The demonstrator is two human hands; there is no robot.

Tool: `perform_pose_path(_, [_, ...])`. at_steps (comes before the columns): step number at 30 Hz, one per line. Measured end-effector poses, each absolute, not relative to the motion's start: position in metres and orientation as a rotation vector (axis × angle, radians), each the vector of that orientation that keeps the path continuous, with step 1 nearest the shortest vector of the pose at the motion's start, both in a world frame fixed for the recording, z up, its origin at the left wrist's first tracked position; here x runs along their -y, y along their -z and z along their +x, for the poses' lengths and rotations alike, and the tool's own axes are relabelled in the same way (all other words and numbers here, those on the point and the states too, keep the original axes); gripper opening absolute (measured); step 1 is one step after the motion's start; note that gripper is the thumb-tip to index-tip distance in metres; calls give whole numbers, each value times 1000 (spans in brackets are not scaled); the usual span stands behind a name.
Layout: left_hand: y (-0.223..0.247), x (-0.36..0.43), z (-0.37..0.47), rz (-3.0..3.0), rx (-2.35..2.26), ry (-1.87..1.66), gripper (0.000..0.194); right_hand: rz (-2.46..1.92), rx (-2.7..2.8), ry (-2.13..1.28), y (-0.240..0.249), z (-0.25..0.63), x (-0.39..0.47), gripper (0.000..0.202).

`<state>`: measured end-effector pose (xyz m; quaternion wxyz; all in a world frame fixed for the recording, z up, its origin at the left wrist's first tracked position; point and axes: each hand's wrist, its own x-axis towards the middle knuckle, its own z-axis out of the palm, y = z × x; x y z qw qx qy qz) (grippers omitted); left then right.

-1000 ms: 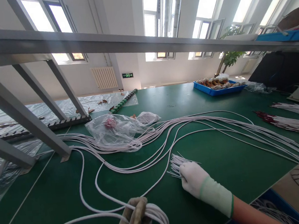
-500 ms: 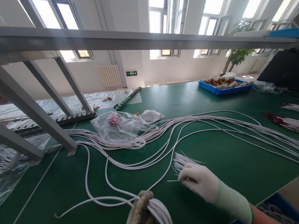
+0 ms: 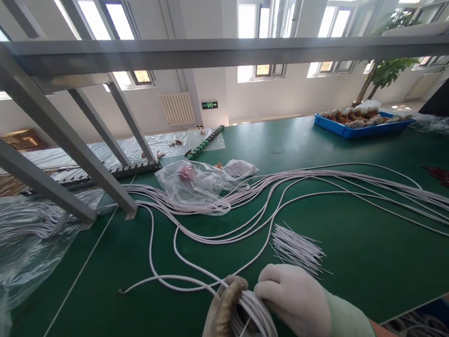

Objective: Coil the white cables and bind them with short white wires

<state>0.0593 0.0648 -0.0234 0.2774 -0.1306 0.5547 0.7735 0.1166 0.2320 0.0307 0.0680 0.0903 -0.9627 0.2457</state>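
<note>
A green table (image 3: 335, 242) fills the view, crossed by a grey metal frame (image 3: 89, 165) whose legs stand on it at the left. Long white cables (image 3: 329, 185) run across it from the right toward a crumpled clear plastic bag (image 3: 195, 192). At the far right edge sits a blue tray (image 3: 363, 127). A fan of thin white ties (image 3: 295, 246) lies just beyond the hands.

At the bottom edge, the left hand (image 3: 219, 325), in a tan glove, has its fingers curled shut around a coil of white cable (image 3: 253, 322), thumb up over the top. The right hand (image 3: 296, 302), in a white glove with a green cuff, comes in from the right, its fingers bent and touching the coil; whether they pinch anything cannot be told.

On the far wall a green exit sign (image 3: 209, 105) is too small to read.
</note>
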Motion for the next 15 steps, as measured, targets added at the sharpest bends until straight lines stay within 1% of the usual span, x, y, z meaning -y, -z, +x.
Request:
perform_pose_path(2, [15,-61,54,-368,-1487,-2030,19,201,2896,-807,-29,114,-226,13])
perform_pose_path(4, [5,-57,50,-354,-1465,-1977,23,133,2863,-894,-26,114,-223,17])
perform_pose_path(7, [-7,-55,46,-349,-1364,-1927,28,93,2791,-1043,-24,117,-222,31])
perform_pose_path(12, [-9,-55,44,-460,-1292,-1974,22,-58,2656,-1532,-36,125,-219,52])
perform_pose_path(13, [-9,-55,45,-485,-1291,-1980,21,-99,2640,-1591,-37,126,-217,55])
perform_pose_path(15, [-8,-56,46,-520,-1281,-1994,21,-177,2648,-1604,-35,125,-211,61])
